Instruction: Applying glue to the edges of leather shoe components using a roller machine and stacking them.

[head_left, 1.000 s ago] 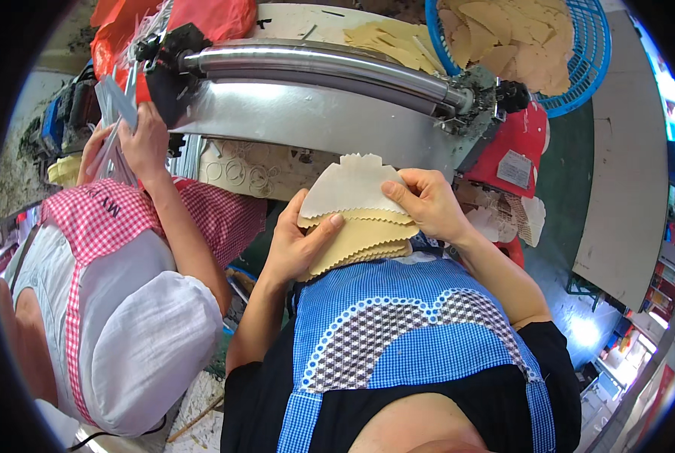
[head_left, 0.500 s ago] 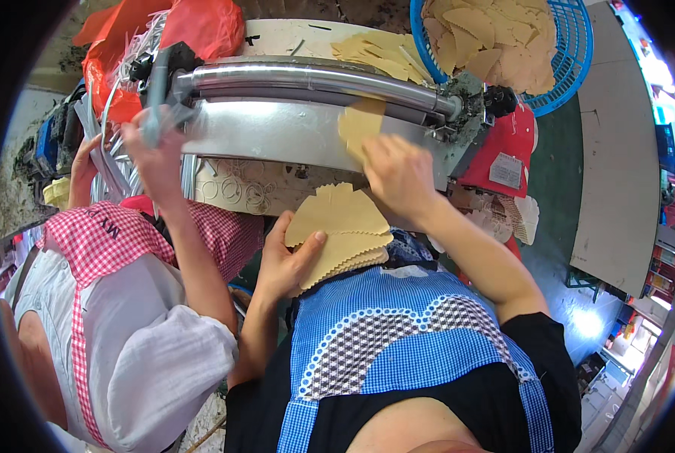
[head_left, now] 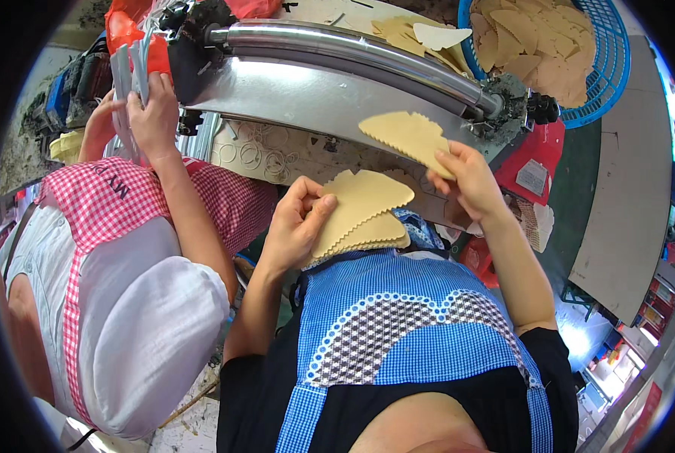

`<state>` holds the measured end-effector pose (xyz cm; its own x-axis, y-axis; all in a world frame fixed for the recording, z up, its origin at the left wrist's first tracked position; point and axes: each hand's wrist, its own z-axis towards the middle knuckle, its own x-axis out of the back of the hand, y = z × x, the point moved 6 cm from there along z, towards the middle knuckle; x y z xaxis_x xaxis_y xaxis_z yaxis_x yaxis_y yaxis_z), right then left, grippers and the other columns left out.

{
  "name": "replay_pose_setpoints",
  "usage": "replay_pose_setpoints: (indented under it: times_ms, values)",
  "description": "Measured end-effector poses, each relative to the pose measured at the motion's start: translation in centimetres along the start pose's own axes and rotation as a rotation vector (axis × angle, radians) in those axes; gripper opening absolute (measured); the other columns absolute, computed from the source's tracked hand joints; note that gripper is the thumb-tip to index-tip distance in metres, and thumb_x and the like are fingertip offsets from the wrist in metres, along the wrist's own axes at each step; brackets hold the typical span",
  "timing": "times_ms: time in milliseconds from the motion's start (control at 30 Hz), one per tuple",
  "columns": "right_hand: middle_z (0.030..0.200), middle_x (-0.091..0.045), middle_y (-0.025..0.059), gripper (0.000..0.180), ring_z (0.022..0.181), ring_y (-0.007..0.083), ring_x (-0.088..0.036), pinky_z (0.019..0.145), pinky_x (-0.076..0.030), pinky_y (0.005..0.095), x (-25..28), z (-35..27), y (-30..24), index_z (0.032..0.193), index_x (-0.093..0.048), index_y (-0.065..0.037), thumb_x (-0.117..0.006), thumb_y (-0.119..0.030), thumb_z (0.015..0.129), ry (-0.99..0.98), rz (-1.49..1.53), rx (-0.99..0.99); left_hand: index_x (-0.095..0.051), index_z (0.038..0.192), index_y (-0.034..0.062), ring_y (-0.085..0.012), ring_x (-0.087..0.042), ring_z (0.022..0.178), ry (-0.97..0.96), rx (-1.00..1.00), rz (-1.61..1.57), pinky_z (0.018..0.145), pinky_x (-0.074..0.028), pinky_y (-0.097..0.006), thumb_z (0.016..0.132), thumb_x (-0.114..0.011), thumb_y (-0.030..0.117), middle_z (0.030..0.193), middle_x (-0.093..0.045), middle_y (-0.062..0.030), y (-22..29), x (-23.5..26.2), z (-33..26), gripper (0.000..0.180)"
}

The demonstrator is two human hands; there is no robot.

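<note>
My left hand point(head_left: 299, 226) grips a stack of tan, zigzag-edged cut pieces point(head_left: 367, 204) against the front of my blue checked apron, its thumb on top. Some pieces in the stack are fanned apart. Raised to the right, my right hand point(head_left: 466, 177) pinches a single tan cut piece point(head_left: 405, 136) of the same sort by one end, with the scalloped edge facing down. That piece is held in the air in front of the roller machine's metal plate point(head_left: 337, 106), and beyond the plate lies a long shiny roller point(head_left: 352, 57).
A co-worker in a red checked apron point(head_left: 118, 196) stands at my left, holding grey-white strips point(head_left: 129, 90). A blue basket point(head_left: 617, 68) full of tan pieces is at the far right. Loose tan pieces point(head_left: 398, 34) and one white piece point(head_left: 439, 36) lie behind the roller.
My right hand has drawn back from the plate toward the right with the single piece. A white piece now shows behind the roller. The co-worker's hand has moved onto the strips.
</note>
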<state>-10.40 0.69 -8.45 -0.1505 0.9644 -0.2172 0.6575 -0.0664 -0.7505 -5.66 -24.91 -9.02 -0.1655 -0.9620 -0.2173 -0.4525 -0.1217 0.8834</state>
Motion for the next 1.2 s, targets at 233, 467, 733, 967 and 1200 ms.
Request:
replay_pose_setpoints:
  times_ms: [233,467,733,967,1200]
  values:
    - [0.084,-0.062,0.0064,0.026,0.076,0.0133,-0.06,0.071,-0.05,0.023,-4.2,0.3,-1.1,0.106,-0.057,-0.002,-0.057,-0.022,0.091,0.037,-0.02,0.112,-0.049,0.089,0.0017,-0.0032,-0.044,0.057,0.012,-0.135,0.361,0.05,-0.036,-0.022,0.094,-0.054,0.016,0.062,-0.052,0.002,1.4,-0.7,1.3,0.016]
    - [0.075,-0.061,0.0064,0.021,0.068,0.0102,-0.057,0.059,-0.044,0.02,1.1,-1.5,-0.6,0.098,-0.058,0.002,-0.053,-0.017,0.092,0.09,-0.142,0.048,-0.047,0.104,0.0024,-0.0097,-0.058,0.082,-0.161,0.011,0.111,0.075,-0.048,-0.023,0.083,-0.068,0.011,0.093,-0.058,-0.0068,0.6,-1.1,0.1,0.031]
    - [0.091,-0.067,0.013,0.026,0.082,0.0178,-0.066,0.069,-0.055,0.0253,-0.4,-1.2,-5.5,0.109,-0.055,0.002,-0.047,-0.019,0.096,-0.112,0.165,-0.103,-0.047,0.084,0.0039,-0.0027,-0.045,0.068,-0.02,0.025,0.149,0.057,-0.038,-0.018,0.091,-0.06,0.018,0.075,-0.052,0.0016,-0.2,-0.8,1.4,0.02]
    - [0.076,-0.065,0.0125,0.036,0.068,0.0195,-0.062,0.062,-0.049,0.0326,9.9,10.9,-24.2,0.088,-0.062,0.002,-0.062,-0.034,0.083,0.374,-1.21,0.747,-0.048,0.084,0.0035,-0.0046,-0.045,0.068,0.132,0.032,0.172,0.061,-0.04,-0.021,0.091,-0.058,0.015,0.075,-0.053,0.0017,0.6,-0.6,-0.2,0.017]
    - [0.088,-0.061,0.0143,0.048,0.082,0.0238,-0.059,0.069,-0.046,0.0345,18.6,21.4,-16.1,0.095,-0.054,-0.002,-0.079,-0.032,0.066,0.32,-1.331,0.263,-0.049,0.084,0.0034,-0.004,-0.046,0.067,0.252,0.115,0.185,0.059,-0.04,-0.02,0.091,-0.06,0.019,0.074,-0.053,0.0024,-0.7,-0.7,0.1,0.02]
